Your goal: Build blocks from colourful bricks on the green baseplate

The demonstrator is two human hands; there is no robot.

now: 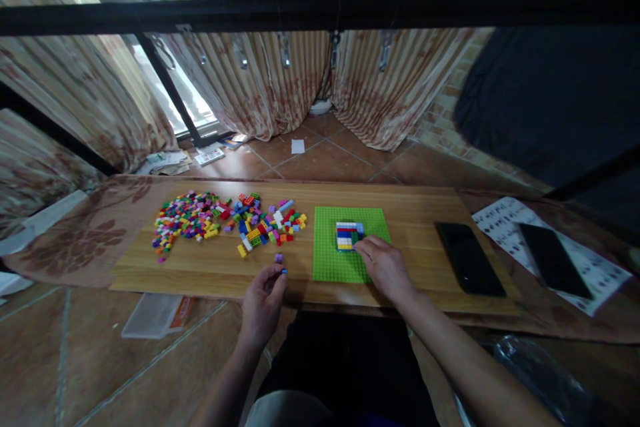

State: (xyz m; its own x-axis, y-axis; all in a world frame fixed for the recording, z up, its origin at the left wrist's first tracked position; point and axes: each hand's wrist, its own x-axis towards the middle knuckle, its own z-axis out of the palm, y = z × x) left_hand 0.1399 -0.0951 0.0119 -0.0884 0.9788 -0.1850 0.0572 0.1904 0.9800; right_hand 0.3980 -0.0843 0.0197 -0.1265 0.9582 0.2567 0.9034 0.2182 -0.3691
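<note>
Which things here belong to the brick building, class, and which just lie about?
In use: green baseplate, striped brick block, loose brick pile, small blue brick in left hand, right hand.
Lying about: two phones, printed sheet.

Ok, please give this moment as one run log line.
left hand: pinches small blue brick | right hand: touches brick block on green baseplate | loose bricks: left on board
</note>
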